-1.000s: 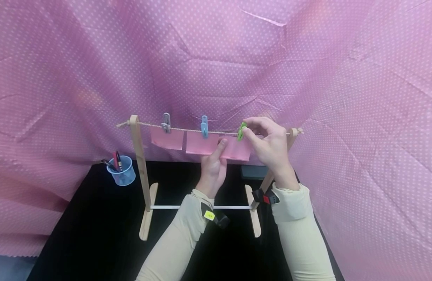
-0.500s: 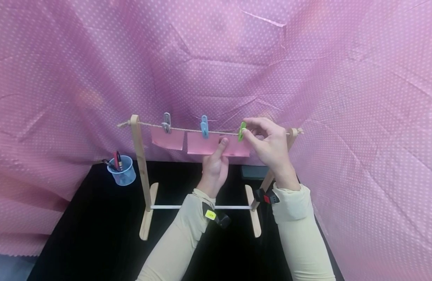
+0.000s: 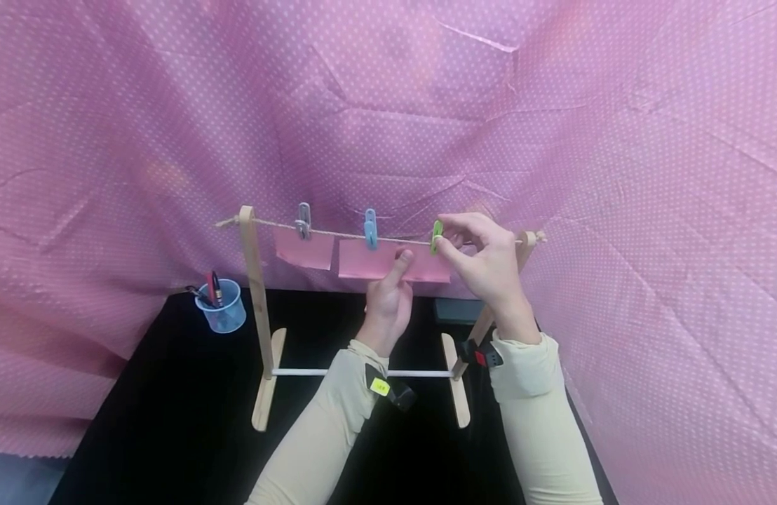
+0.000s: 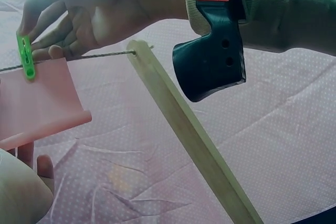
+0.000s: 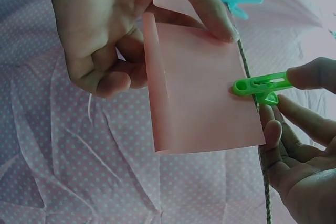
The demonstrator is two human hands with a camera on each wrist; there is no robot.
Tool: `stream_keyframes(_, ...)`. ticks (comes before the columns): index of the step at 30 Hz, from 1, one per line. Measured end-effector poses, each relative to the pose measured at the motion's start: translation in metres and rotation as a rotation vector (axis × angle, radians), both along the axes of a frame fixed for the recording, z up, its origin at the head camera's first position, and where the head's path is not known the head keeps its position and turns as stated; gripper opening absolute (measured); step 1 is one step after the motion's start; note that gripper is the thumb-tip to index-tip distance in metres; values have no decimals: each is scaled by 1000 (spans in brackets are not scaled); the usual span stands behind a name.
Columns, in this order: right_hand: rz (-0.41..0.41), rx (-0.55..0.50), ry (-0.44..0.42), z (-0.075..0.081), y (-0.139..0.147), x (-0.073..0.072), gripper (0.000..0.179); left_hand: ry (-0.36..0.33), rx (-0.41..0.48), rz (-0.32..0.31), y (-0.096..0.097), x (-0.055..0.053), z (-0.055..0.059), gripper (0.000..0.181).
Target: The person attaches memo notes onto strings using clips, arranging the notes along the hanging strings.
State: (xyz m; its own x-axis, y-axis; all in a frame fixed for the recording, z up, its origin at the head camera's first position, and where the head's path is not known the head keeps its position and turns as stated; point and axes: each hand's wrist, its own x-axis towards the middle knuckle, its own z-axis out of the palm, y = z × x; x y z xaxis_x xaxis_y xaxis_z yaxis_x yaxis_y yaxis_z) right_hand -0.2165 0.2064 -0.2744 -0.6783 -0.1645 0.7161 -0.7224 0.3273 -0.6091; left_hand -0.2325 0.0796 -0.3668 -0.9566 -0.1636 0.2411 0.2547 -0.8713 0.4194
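A wooden rack (image 3: 254,280) carries a twine line (image 3: 338,234) with a grey peg (image 3: 303,219), a blue peg (image 3: 370,228) and a green peg (image 3: 436,236). Three pink paper notes hang from the line. My right hand (image 3: 440,242) pinches the green peg's tail (image 5: 260,86), whose jaws sit over the twine and the top edge of the rightmost note (image 5: 202,87). My left hand (image 3: 402,261) holds that note from below, thumb (image 5: 210,14) on its face and fingers behind it. The left wrist view shows the green peg (image 4: 24,56) on the note (image 4: 39,98) beside the rack's right post (image 4: 184,129).
A blue cup with pens (image 3: 221,312) stands at the left on the black table (image 3: 174,421). Pink dotted cloth (image 3: 388,105) hangs behind and on both sides. A dark flat object (image 3: 456,308) lies behind the rack's right foot.
The rightmost note and my left thumb have risen slightly toward the twine. My right hand has stayed on the green peg.
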Motion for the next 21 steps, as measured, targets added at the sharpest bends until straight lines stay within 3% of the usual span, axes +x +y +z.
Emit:
stream_keyframes(4, 3, 2, -4, -1, 1, 1, 28, 12, -11, 7, 0, 0, -1, 40)
stream_keyframes(8, 7, 8, -5, -1, 1, 1, 28, 23, -18, 16, -1, 1, -3, 34)
stream_keyframes(14, 3, 17, 5, -2, 3, 0, 30, -54, -56, -7, -2, 1, -9, 19)
stream_keyframes(17, 10, 7, 21, -2, 4, 0, 31, -88, -97, -4, -4, 2, -11, 29)
stream_keyframes(21, 27, -33, 57, -4, 6, 1, 33, -108, -147, -13, -8, 3, -18, 27)
